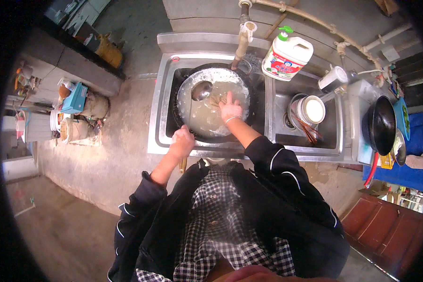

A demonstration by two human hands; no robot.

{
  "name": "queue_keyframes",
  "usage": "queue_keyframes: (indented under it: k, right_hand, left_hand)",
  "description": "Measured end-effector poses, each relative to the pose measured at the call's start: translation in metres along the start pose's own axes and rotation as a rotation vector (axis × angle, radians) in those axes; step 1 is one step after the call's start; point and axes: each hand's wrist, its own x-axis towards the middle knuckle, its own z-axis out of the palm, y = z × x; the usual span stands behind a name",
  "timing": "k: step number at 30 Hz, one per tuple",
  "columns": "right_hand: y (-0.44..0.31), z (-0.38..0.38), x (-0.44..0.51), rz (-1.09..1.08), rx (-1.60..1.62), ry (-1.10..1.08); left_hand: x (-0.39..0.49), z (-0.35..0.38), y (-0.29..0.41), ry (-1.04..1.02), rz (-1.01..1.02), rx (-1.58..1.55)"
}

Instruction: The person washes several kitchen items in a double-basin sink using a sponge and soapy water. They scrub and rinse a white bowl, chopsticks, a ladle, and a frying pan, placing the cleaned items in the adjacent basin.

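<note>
A large dark wok [176, 116] sits in the left sink basin, filled with cloudy, soapy water [202, 118]. My left hand [183, 140] is closed at its near left edge, where a wooden handle [183, 165] shows below the wrist. Inside the wok, my right hand [231, 108] is on a brownish fibrous scrubber [216, 101], index finger stretched out. The scrubber's outline is blurred and partly hidden by water and fingers. A metal ladle bowl [201, 90] lies at the far left of the water, apart from both hands.
A faucet [240, 51] reaches over the wok's far rim. Behind the sink divider stands a white detergent jug [285, 58] with a green pump. White containers [312, 110] and chopsticks [307, 130] occupy the right basin. Farther right is a black pan [382, 125] with a red handle.
</note>
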Motion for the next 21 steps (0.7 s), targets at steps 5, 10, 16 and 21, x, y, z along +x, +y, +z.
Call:
queue_keyframes:
  k: [5,10,16,21]
  right_hand:
    - [0.017,0.000,-0.010,-0.139,-0.109,-0.295]
    - [0.035,-0.049,-0.004,-0.066,0.509,-0.306]
    - [0.022,-0.087,-0.017,-0.304,1.180,-0.023]
    - [-0.001,-0.081,-0.020,-0.500,0.918,0.079]
  left_hand:
    - [0.004,-0.038,0.014,-0.436,-0.663,-1.105]
    - [0.001,-0.050,0.026,-0.520,-0.695,-1.192]
    - [0.002,-0.042,0.033,-0.545,-0.698,-1.151]
    - [0.003,-0.048,0.052,-0.573,-0.678,-1.098]
